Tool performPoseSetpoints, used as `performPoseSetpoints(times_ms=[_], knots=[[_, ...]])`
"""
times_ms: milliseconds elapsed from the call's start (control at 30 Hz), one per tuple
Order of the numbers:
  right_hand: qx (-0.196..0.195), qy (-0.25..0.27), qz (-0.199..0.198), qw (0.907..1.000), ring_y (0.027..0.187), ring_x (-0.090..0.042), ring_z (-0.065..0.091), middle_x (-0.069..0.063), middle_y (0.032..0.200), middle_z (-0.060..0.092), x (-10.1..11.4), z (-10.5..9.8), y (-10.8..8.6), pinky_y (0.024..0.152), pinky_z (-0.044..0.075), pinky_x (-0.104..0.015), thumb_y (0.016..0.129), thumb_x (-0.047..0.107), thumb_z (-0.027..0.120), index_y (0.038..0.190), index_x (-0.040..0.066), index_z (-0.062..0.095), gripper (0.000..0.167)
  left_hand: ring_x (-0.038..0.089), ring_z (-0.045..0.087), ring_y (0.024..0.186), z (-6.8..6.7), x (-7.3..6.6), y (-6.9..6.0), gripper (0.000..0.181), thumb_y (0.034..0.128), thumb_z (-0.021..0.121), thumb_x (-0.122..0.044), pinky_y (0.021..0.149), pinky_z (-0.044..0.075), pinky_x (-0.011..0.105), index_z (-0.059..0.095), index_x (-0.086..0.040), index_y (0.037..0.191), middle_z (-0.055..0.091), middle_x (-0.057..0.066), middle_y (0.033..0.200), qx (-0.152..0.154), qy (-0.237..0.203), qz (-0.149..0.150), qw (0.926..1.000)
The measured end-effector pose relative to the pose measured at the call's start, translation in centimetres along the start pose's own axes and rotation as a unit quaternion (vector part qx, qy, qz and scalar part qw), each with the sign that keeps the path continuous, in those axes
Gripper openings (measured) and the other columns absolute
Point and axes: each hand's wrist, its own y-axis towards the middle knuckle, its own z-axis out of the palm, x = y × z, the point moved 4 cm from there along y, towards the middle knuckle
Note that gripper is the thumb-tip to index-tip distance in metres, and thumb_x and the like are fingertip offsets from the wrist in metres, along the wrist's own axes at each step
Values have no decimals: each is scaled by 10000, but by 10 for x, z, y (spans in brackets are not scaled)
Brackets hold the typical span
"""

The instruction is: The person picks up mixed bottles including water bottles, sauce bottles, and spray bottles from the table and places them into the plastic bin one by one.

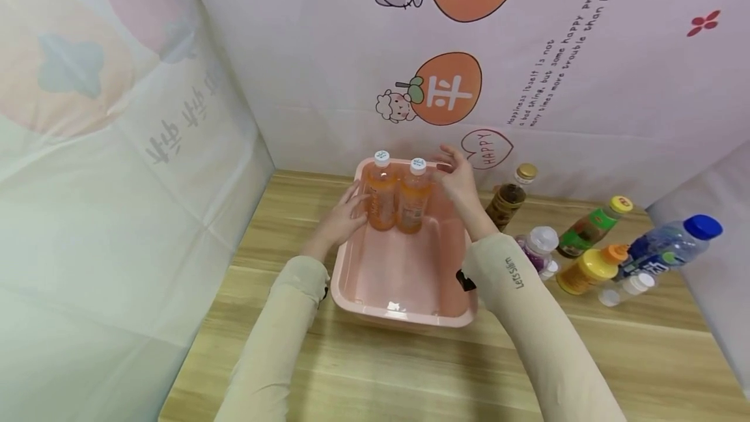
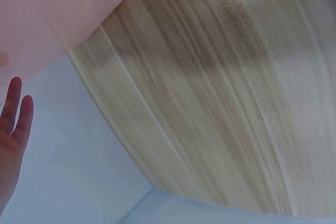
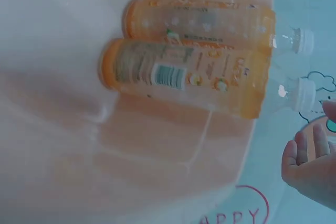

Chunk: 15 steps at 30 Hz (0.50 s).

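Two clear plastic bottles with orange labels and white caps stand side by side at the far end of a pink basin point(image 1: 404, 322). My left hand point(image 1: 341, 219) is over the basin's left rim, fingers stretched toward the left bottle point(image 1: 382, 200); whether they touch it is unclear. Beyond the right bottle point(image 1: 413, 200), at the back right rim, my right hand point(image 1: 459, 181) hovers with loosely bent fingers. In the right wrist view, a gap separates that hand point(image 3: 312, 169) from the right bottle's cap point(image 3: 306, 94). Only part of the left hand point(image 2: 11, 135) shows in the left wrist view.
Right of the basin on the wooden table point(image 1: 351, 370) stand a gold-capped dark bottle point(image 1: 508, 202), a purple bottle point(image 1: 536, 246), a green-labelled bottle point(image 1: 588, 230), a yellow squeeze bottle point(image 1: 586, 271) and a blue-capped bottle point(image 1: 668, 246). Printed cloth walls point(image 1: 316, 83) rise behind and at the sides.
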Motion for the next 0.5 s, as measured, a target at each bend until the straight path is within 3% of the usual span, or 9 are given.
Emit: performPoseSetpoints(times_ms=[200,367,500], knots=[[-235,-433,-67,9988,1298,-319,467,-194,1368,534,8,-15,-8,1093,436,-425,912,-12,543,1426,57,402,538,358,314,1426,1,0,-1,536,960,473,-302,1098,375,563,371,-188,1473,-6,-68,1634,21,62,6,10000],[-450,-480,-175,9977,1256,-316,485,-201,1330,549,21,-31,-11,1070,442,-404,900,-14,517,1397,24,435,505,353,314,1427,1,0,1,535,964,469,-307,1105,371,554,367,-187,1475,-2,-72,1634,14,124,12,9999],[-609,-610,-236,9960,1222,-313,512,-204,1319,561,31,-45,-11,1007,459,-328,884,-11,506,1382,16,450,502,355,316,1425,1,1,2,530,965,474,-298,1117,359,552,373,-182,1472,-1,-63,1635,-3,102,26,9999]])
